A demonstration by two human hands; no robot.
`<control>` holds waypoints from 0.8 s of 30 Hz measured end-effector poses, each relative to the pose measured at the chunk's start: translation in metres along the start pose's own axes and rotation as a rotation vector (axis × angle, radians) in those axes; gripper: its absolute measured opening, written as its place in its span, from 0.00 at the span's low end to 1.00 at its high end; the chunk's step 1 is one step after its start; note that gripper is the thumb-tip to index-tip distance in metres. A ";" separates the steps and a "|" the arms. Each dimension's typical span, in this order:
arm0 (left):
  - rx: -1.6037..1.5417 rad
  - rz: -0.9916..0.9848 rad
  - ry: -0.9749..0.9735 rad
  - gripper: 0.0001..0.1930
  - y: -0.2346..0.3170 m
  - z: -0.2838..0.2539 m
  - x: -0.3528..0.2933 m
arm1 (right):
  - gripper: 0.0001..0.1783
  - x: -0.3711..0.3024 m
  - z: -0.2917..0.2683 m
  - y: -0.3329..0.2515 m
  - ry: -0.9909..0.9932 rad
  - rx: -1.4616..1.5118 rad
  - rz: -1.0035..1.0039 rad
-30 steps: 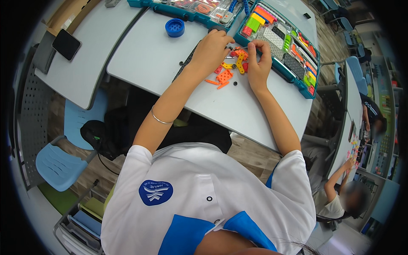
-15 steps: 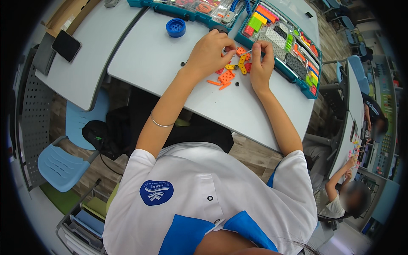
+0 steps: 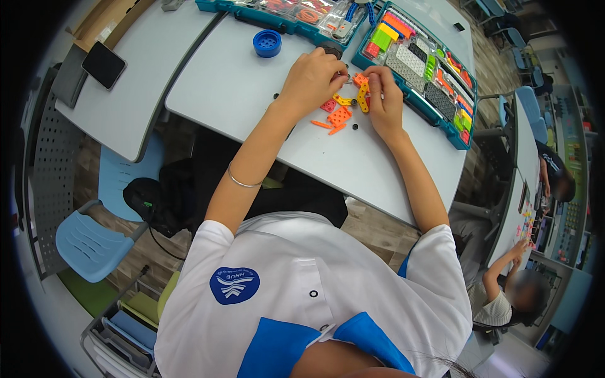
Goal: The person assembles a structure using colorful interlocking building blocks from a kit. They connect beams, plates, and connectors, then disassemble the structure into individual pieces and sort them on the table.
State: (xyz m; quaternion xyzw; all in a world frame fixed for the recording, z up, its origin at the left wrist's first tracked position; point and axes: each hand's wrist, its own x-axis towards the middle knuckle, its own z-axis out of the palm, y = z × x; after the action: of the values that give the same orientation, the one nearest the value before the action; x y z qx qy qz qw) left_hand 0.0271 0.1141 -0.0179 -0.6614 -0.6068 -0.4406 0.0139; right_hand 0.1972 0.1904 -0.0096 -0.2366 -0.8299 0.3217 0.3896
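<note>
Left hand [image 3: 314, 78] and right hand [image 3: 386, 102] curl their fingers; whether the grip is closed on something, I cannot tell. Between worktop's [image 3: 217, 82] near edge and teal case [image 3: 431, 118], orange pieces [image 3: 340, 115] lie, seemingly not yet joined.

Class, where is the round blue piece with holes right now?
In the head view, the round blue piece is toward the upper left on the white table, left of the left hand and just below the left-hand teal case.
</note>
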 end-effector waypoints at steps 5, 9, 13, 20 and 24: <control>0.020 -0.133 0.254 0.04 -0.007 -0.007 0.002 | 0.12 -0.007 -0.016 -0.005 -0.348 -0.287 -0.038; 0.076 -0.231 0.321 0.04 -0.012 -0.015 -0.002 | 0.11 -0.013 -0.027 -0.004 -0.327 -0.299 -0.113; 0.114 -0.277 0.284 0.04 -0.011 -0.019 -0.006 | 0.11 -0.017 -0.021 0.005 -0.239 -0.228 -0.081; 0.107 -0.290 0.191 0.05 -0.011 -0.015 -0.008 | 0.12 -0.007 -0.016 0.003 -0.246 -0.357 -0.058; 0.097 -0.288 0.184 0.05 -0.008 -0.016 -0.009 | 0.12 -0.010 -0.013 0.002 -0.135 -0.177 0.002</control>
State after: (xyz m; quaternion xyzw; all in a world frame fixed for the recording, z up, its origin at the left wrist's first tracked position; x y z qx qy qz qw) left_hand 0.0124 0.1007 -0.0179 -0.5232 -0.7119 -0.4669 0.0378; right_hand 0.2139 0.1901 -0.0097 -0.2487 -0.8791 0.2630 0.3100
